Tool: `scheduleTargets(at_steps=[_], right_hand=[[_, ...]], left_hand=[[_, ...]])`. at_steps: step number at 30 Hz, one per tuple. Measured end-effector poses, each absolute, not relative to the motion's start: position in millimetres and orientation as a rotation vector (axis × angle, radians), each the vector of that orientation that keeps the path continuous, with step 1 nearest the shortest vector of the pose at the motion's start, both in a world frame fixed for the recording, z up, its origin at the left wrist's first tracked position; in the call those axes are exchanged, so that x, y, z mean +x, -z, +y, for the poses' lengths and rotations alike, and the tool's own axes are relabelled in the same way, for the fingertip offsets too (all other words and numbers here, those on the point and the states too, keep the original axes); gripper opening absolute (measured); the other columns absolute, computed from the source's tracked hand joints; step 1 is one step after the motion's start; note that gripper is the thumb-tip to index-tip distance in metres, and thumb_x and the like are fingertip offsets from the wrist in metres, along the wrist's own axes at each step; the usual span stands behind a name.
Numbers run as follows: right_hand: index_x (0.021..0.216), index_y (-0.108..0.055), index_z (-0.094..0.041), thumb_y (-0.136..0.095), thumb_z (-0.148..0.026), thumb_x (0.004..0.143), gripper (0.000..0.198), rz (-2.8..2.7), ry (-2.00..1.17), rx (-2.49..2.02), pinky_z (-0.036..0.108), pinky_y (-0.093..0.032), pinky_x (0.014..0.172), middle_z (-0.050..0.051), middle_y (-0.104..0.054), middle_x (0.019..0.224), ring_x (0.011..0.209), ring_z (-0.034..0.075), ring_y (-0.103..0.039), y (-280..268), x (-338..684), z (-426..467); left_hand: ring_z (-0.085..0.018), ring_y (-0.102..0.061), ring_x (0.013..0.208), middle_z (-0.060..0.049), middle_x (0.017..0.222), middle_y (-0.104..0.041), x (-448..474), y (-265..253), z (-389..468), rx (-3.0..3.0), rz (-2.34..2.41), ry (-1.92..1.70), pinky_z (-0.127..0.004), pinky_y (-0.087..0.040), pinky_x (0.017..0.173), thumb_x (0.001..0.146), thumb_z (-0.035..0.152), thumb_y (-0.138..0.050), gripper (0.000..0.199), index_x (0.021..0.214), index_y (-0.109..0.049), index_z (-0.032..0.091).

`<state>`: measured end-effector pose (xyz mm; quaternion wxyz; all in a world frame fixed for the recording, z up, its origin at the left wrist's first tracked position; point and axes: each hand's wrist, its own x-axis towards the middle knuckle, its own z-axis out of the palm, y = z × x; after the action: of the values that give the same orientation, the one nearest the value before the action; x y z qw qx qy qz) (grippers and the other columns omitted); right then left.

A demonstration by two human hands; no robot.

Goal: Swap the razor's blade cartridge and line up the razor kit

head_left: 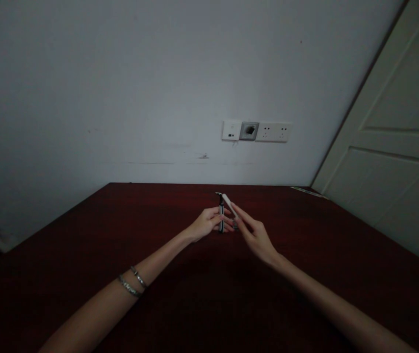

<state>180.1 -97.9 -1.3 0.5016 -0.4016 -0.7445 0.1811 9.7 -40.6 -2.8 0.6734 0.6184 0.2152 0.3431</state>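
Note:
In the middle of the view, my left hand (204, 224) is closed around a slim, upright black-and-silver object (221, 218) with a dark head sticking out to the left at its top. Its exact kind is too small and dim to tell. My right hand (259, 239) pinches a narrow white piece (227, 201) that leans with its upper end close to the dark head. Whether the two pieces touch or are joined, I cannot tell. Something small and shiny between the hands, near my right fingertips, is too unclear to name. Both hands are above the dark red table (150, 211).
Behind the table stands a pale wall (139, 98) carrying a row of white sockets (273, 132) and a grey outlet (249, 131). A panelled door (397, 147) rises on the right. A thin flat strip (308, 192) lies at the table's far right edge.

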Motion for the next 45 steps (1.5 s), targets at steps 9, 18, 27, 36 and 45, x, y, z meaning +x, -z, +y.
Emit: scheduleTargets(at_steps=[9, 18, 27, 36, 45], right_hand=[[0.132, -0.042, -0.024, -0.040, -0.030, 0.089, 0.043, -1.744, -0.386, -0.966, 0.039, -0.033, 0.103, 0.002, -0.046, 0.133, 0.122, 0.019, -0.043, 0.3, 175.3, -92.1], [0.132, -0.042, -0.026, -0.041, -0.030, 0.089, 0.043, -1.707, -0.382, -0.970, 0.039, -0.033, 0.103, 0.001, -0.045, 0.134, 0.122, 0.019, -0.042, 8.3, 171.5, -91.4], [0.132, -0.041, -0.026, -0.041, -0.030, 0.089, 0.043, -1.690, -0.366, -0.985, 0.039, -0.032, 0.103, 0.001, -0.045, 0.134, 0.123, 0.019, -0.042, 8.1, 173.1, -89.7], [0.130, -0.044, -0.024, -0.041, -0.031, 0.089, 0.042, -1.691, -0.415, -1.007, 0.039, -0.034, 0.102, 0.002, -0.048, 0.131, 0.119, 0.019, -0.047, 22.1, 173.3, -92.0], [0.131, -0.043, -0.024, -0.041, -0.030, 0.089, 0.042, -1.687, -0.428, -0.982, 0.038, -0.031, 0.104, 0.001, -0.046, 0.133, 0.122, 0.018, -0.043, 13.9, 173.3, -88.8]], left_hand=[[-0.018, -0.066, 0.071, -0.012, 0.081, -0.066, 11.3, 4.9, -42.2, 1.410, 0.534, -0.732, -0.032, -0.049, 0.070, 0.078, 0.036, -0.060, 0.034, 0.099, -0.053, 0.010], [-0.018, -0.066, 0.068, -0.012, 0.079, -0.067, 5.9, 11.4, -34.8, 1.395, 0.586, -0.771, -0.032, -0.051, 0.066, 0.077, 0.040, -0.060, 0.036, 0.096, -0.051, 0.011], [-0.019, -0.066, 0.066, -0.011, 0.076, -0.066, 7.7, 10.4, -37.1, 1.401, 0.622, -0.760, -0.031, -0.051, 0.063, 0.077, 0.038, -0.059, 0.034, 0.094, -0.051, 0.011], [-0.019, -0.066, 0.068, -0.011, 0.077, -0.066, 5.9, 6.4, -33.4, 1.412, 0.606, -0.821, -0.033, -0.051, 0.065, 0.077, 0.038, -0.059, 0.035, 0.095, -0.051, 0.010], [-0.019, -0.066, 0.067, -0.010, 0.075, -0.066, 7.8, 1.2, -36.1, 1.410, 0.601, -0.809, -0.031, -0.052, 0.063, 0.074, 0.039, -0.061, 0.036, 0.093, -0.053, 0.010]])
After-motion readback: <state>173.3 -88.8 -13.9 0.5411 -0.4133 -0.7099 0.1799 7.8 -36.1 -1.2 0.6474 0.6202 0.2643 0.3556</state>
